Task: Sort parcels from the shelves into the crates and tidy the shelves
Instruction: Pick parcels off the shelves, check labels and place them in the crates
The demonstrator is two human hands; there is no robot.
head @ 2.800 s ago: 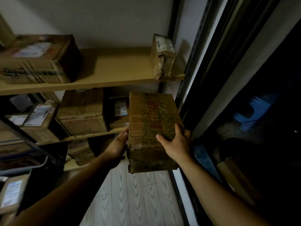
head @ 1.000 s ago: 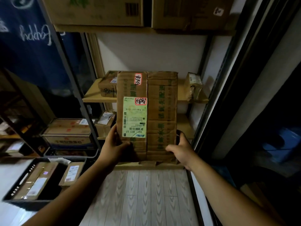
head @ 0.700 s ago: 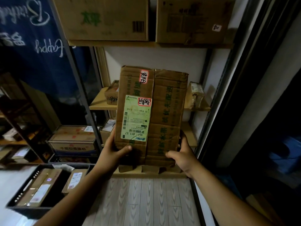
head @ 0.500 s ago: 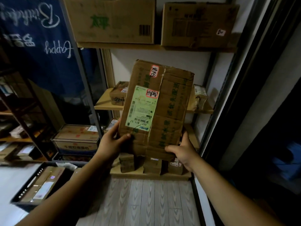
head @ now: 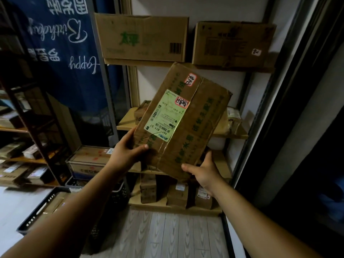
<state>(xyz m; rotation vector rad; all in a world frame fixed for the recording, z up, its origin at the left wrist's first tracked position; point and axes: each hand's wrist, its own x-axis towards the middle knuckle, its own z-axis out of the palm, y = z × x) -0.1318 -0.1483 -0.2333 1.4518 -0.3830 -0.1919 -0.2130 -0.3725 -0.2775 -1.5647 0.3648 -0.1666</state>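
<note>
A long brown cardboard parcel (head: 195, 125) with green print, a pale green shipping label and two small red-edged stickers is held up in front of the shelves, tilted to the right. My left hand (head: 126, 151) grips its lower left edge, thumb across the front. My right hand (head: 204, 172) holds its bottom right corner from below. A black crate (head: 39, 205) with parcels in it stands on the floor at lower left.
Wooden shelves (head: 240, 135) fill the wall ahead. Two big cartons (head: 141, 38) (head: 232, 43) sit on the top shelf. Small parcels (head: 176, 196) stand on the bottom shelf, a flat box (head: 89, 161) at mid-left. A dark door frame (head: 290, 90) runs along the right.
The parcel has been lifted and turned label-side toward me, then tilted to the right. My view has risen from the lower shelves to the upper ones.
</note>
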